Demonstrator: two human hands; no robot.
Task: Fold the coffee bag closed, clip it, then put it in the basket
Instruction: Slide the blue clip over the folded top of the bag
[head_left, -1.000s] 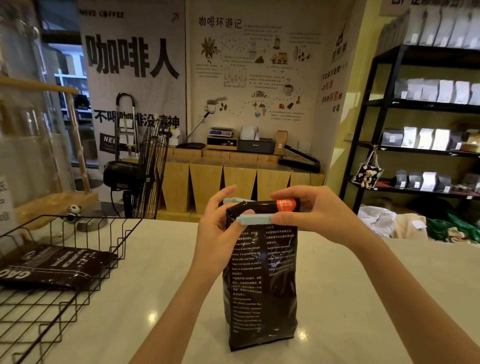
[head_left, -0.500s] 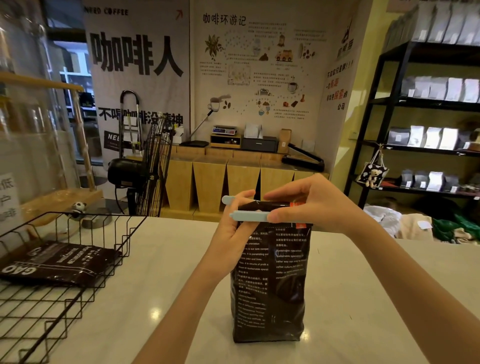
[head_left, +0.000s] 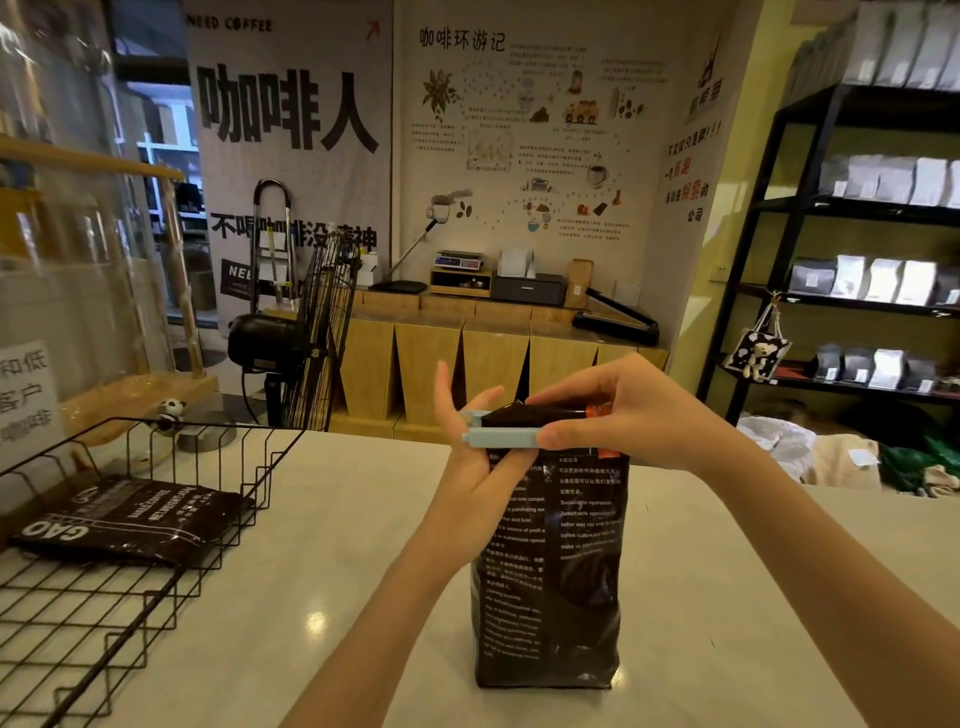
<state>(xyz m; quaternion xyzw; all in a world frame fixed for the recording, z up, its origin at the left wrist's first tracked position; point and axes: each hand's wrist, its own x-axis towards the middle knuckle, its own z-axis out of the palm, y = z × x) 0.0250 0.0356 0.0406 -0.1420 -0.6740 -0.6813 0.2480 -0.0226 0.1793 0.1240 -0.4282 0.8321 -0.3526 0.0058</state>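
A tall dark coffee bag (head_left: 566, 571) with white print stands upright on the white counter (head_left: 322, 597), its top folded over. A pale blue clip (head_left: 501, 436) straddles the folded top, one bar in front and one behind. My right hand (head_left: 623, 415) pinches the clip and the fold from the right. My left hand (head_left: 472, 457) rests against the bag's upper left side, thumb on the bag below the clip, fingers spread behind the clip's left end. The black wire basket (head_left: 156, 587) stands at the left.
Another dark coffee bag (head_left: 135, 519) lies flat inside the basket. A small panda figure (head_left: 169, 413) sits behind the basket. A black fan (head_left: 296, 338) stands beyond the counter's far edge. Black shelves (head_left: 857, 249) with bags fill the right.
My left fingers have opened out from the clip's left end and now point upward. My right hand has pressed further over the clip and fold. The bag stays upright.
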